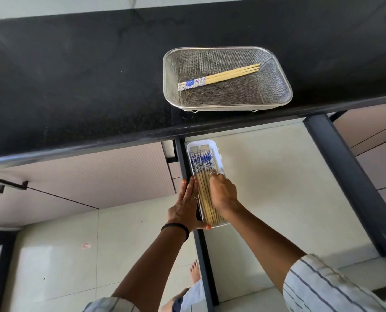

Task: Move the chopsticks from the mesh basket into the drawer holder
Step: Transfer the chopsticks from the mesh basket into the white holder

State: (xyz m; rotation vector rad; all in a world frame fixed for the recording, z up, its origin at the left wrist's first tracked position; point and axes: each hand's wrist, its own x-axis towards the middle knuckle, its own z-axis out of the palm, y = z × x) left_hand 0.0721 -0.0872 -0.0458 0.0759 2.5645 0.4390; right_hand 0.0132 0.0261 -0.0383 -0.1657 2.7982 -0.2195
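On a black counter (75, 86) sits the mesh basket (277, 86), a few chopsticks (228, 75) still inside. Below, in the open drawer (277, 188), the left hand (185, 206) lies flat with straight fingers against the white holder (220, 163), while the right hand (223, 194) presses on the bundle (204, 192) in it; its fingers are hidden, so its grip is unclear.

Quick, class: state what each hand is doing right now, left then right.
Left hand: open, straight fingers pressed against the white holder.
Right hand: fingers curled over the chopsticks in the holder; a grip cannot be told.
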